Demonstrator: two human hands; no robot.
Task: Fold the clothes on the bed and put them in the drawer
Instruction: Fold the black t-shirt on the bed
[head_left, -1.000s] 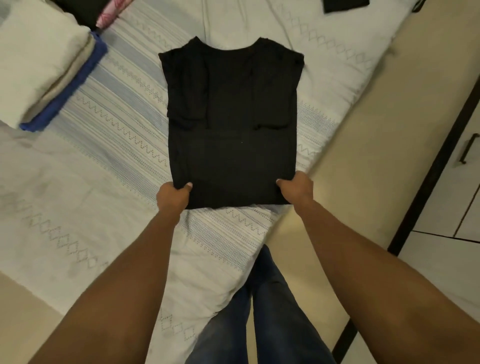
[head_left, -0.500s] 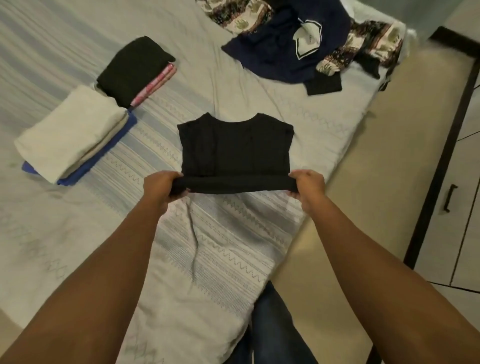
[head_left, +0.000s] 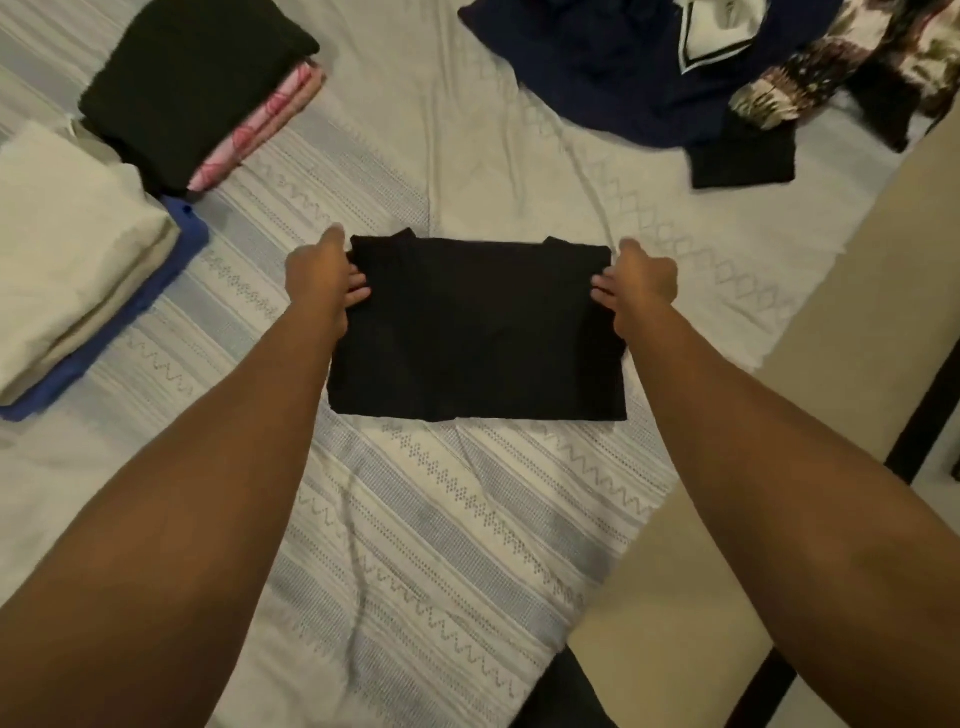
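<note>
Black shirt (head_left: 475, 332) folded on bed (head_left: 467, 519); left hand (head_left: 324, 283), right hand (head_left: 641, 286) fingers clamp its edges.

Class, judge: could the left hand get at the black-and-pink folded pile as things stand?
Probably yes: only bare sheet lies between the left hand and the pile, though it must first release the black shirt.

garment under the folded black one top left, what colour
Pink garment, darker print; head view.

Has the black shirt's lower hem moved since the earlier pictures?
Yes: left hand and right hand folded it away from the person, along the bedsheet, onto the collar of the black shirt.
</note>
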